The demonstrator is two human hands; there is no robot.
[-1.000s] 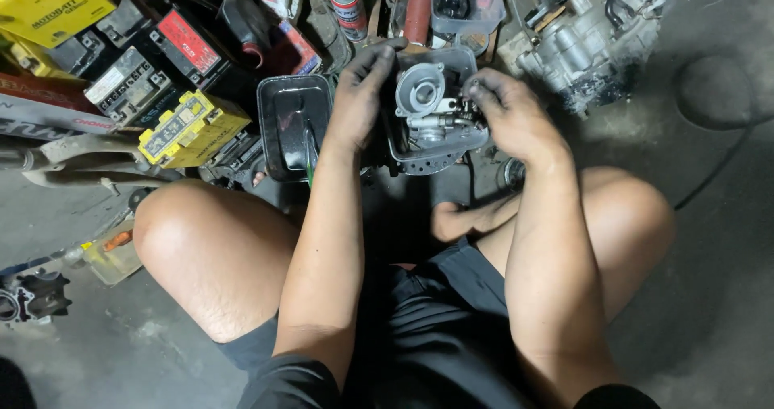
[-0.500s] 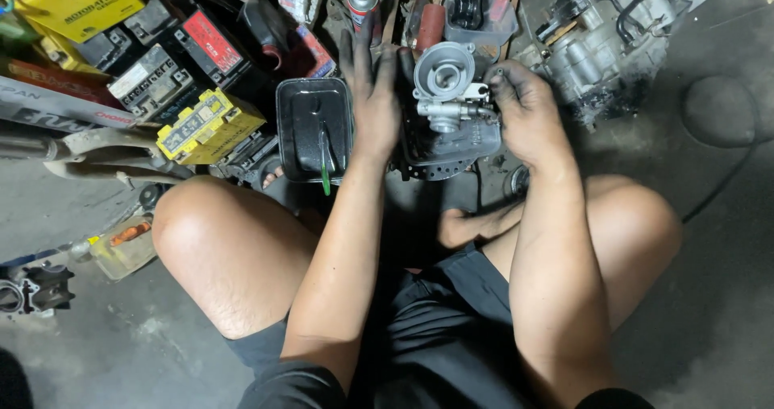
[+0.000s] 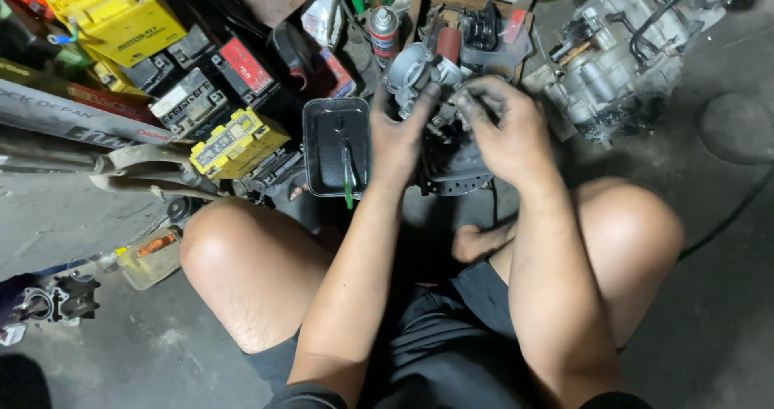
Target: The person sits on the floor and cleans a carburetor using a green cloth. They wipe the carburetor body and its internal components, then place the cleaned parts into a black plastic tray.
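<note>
1. A grey engine block (image 3: pixel 621 62) is lying on the concrete floor (image 3: pixel 726 239), right of the hands.
2. A black tray (image 3: pixel 322 147) is sitting just left of the left hand (image 3: pixel 401 139).
3. Both hands are gripping a grey carburetor (image 3: pixel 419 70) above the knees; the left is curling around its side, the right hand (image 3: pixel 504 131) is pinching its fittings.

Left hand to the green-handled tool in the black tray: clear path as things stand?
Probably yes. The left hand grips the grey metal carburetor right beside the black tray, where the green-handled tool lies uncovered. Nothing stands between them, but the hand is occupied and would have to let go first.
</note>
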